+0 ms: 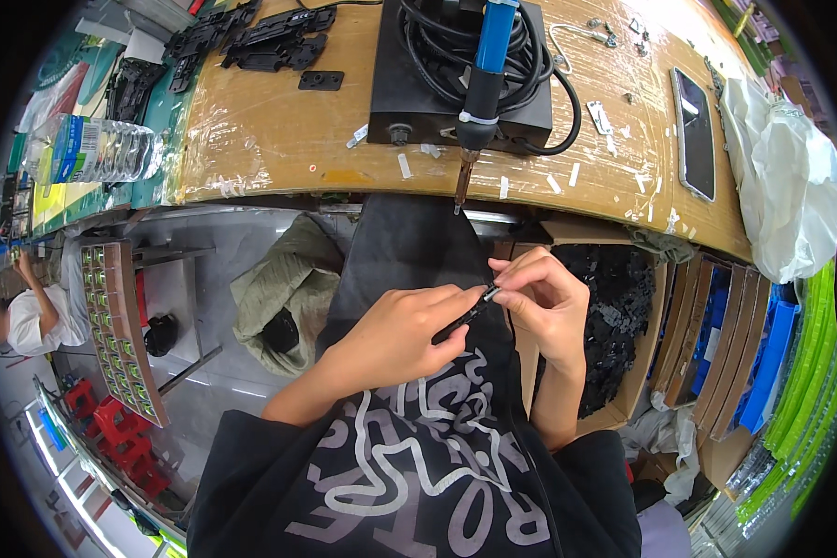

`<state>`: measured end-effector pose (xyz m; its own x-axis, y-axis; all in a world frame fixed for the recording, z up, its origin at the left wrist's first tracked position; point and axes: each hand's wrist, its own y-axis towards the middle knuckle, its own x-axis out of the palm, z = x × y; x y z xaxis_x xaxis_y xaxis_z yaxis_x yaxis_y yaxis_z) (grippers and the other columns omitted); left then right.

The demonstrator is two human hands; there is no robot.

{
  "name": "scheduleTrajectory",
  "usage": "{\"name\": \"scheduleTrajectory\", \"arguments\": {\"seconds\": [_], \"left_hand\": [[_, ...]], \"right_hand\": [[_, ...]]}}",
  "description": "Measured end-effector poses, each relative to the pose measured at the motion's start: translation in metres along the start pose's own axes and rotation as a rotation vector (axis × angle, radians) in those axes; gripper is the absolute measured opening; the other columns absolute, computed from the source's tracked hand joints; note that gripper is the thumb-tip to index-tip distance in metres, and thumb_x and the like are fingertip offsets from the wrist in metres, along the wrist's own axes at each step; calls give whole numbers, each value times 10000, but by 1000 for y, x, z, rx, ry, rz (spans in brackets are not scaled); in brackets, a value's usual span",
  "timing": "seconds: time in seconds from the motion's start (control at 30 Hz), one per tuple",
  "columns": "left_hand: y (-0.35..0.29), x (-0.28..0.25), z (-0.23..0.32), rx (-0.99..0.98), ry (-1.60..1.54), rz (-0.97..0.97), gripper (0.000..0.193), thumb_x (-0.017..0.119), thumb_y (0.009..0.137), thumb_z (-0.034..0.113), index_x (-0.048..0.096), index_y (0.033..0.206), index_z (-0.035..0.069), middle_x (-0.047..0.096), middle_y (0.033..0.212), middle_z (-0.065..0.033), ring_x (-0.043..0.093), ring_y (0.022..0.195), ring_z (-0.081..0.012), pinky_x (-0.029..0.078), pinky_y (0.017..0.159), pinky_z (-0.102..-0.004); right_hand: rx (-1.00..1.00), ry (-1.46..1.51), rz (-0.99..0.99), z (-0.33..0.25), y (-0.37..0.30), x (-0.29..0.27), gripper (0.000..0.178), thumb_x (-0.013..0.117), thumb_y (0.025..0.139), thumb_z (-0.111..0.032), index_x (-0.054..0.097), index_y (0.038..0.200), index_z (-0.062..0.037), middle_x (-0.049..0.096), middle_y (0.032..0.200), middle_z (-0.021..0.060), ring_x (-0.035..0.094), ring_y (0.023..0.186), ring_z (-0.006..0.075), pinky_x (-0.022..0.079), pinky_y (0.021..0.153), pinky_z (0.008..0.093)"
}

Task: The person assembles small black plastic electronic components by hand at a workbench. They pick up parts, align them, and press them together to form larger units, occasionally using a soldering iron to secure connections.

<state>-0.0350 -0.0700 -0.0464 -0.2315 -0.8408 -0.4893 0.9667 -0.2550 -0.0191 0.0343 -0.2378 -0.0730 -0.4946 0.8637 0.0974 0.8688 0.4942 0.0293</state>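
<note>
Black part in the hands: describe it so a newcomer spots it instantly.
Below the brown table, find the left hand and right hand. Between them is a slim black part, slanting up to the right. Unlike the loose black pieces in the carton at right and the larger black parts on the table at upper left, it alone is held.

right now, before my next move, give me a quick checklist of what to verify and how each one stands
1. Left hand holding the black part: ok, thumb and fingers grip it.
2. Right hand gripping the part's end: cannot tell, its fingertips are there but the detail is too small.
3. Blue-and-black tool apart from both hands: ok, its metal tip points down beyond them.
4. Tip cool: cannot tell.
5. Bench free of scraps: not ok, white scraps lie about.
6. Bottle upright: not ok, on its side.
</note>
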Motion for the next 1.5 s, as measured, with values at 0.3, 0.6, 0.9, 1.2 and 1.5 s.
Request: {"name": "scheduleTrajectory", "arguments": {"seconds": [0.3,0.6,0.9,1.2,1.5], "left_hand": [[6,-15,-4,-174,-273,-212,318,582,765,213,523,996,4,562,814,-72,530,641,-155,431,571,-271],[-2,12,-45,-541,-1315,-275,305,529,798,208,489,1012,-5,528,789,-46,498,653,-93,413,575,-185],[4,9,-42,-412,-1140,160,121,533,796,97,524,861,-5,551,734,-19,506,623,-42,415,555,-168],[22,-1,-36,-308,-800,491,72,534,793,39,534,834,-20,547,686,11,467,592,-6,379,524,-150],[29,-4,-33,-308,-781,490,82,541,791,47,539,840,-19,544,680,17,450,587,-1,364,514,-147]], "right_hand": [[-80,-255,-217,-6,2,-12,143,620,677,20,620,818,0,580,797,95,547,756,189,428,676,278],[-112,119,-265,11,4,4,141,609,661,56,629,793,12,604,843,112,571,818,205,456,804,333],[46,49,9,14,3,20,133,574,730,37,590,863,33,586,859,98,571,813,173,453,751,253],[495,390,-237,3,-6,17,217,561,788,-30,467,969,44,567,700,77,569,557,126,483,454,241],[494,419,-187,0,-4,19,178,555,784,-14,474,936,33,562,646,77,571,508,134,470,397,235]]}}
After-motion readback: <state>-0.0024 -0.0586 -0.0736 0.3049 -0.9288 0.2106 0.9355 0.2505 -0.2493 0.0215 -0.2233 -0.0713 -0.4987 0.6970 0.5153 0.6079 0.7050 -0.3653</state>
